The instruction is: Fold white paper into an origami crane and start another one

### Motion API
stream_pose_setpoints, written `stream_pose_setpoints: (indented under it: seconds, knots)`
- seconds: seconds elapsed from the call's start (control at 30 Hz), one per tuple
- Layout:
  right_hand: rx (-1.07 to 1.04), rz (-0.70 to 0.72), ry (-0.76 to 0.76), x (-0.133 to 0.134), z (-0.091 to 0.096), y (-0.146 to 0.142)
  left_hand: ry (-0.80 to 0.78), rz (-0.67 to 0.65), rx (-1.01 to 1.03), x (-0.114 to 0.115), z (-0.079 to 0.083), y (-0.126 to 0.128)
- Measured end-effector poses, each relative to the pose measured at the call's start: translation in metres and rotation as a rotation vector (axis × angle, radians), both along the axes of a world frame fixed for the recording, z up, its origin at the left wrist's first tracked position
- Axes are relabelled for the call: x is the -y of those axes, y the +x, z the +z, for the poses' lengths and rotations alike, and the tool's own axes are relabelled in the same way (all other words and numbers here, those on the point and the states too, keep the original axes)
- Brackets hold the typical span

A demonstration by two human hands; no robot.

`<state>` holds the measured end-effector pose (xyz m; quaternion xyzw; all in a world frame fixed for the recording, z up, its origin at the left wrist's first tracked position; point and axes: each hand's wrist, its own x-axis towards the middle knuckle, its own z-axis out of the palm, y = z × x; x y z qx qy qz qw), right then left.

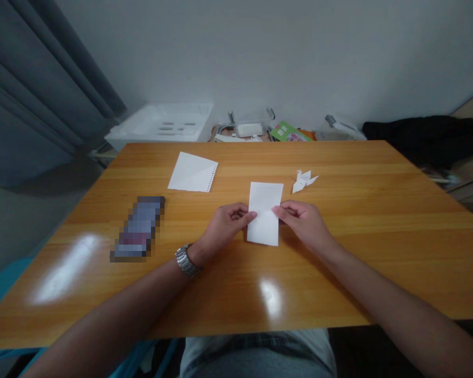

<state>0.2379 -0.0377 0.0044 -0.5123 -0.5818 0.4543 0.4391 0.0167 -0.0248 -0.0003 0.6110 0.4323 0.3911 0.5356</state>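
Left hand [229,224] and right hand [305,221], each pinching one edge of a white paper rectangle [264,230].
Rectangle at the clock's centre, between the hands over the wooden table [382,215]; paper crane [303,181] at two o'clock, perforated sheet [193,173] at ten, pixelated phone [140,227] farther out at nine.

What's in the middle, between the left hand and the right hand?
A white paper, pinched at its sides by the left hand and the right hand. The head view shows it.
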Motion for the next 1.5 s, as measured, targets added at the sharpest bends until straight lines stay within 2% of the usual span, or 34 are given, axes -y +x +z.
stream_pose_setpoints:
  seconds: [0.33, 0.47, 0.77, 0.9, 1.03, 1.5]
  knots:
    - [0.001, -0.008, -0.01, 0.0, 0.0021, 0.0015, -0.069, 0.023, 0.027, 0.0021, 0.0043, -0.0013]
    - [-0.003, -0.009, 0.01, -0.0009, 0.0013, 0.0018, -0.05, 0.024, 0.058, 0.0038, 0.0057, 0.0004]
    - [0.05, -0.073, 0.046, -0.0023, 0.0007, 0.0038, -0.113, 0.012, 0.113, 0.0017, -0.0009, 0.0013]
    - [0.057, -0.126, 0.068, -0.0032, 0.0017, 0.0044, -0.117, -0.01, 0.065, 0.0023, -0.0019, 0.0]
    - [0.062, -0.096, 0.073, -0.0023, 0.0028, 0.0037, -0.062, -0.032, 0.0, 0.0033, -0.0019, -0.0003]
    - [0.03, -0.077, 0.044, -0.0013, 0.0061, 0.0044, -0.1, -0.069, -0.017, 0.0046, 0.0073, -0.0021]
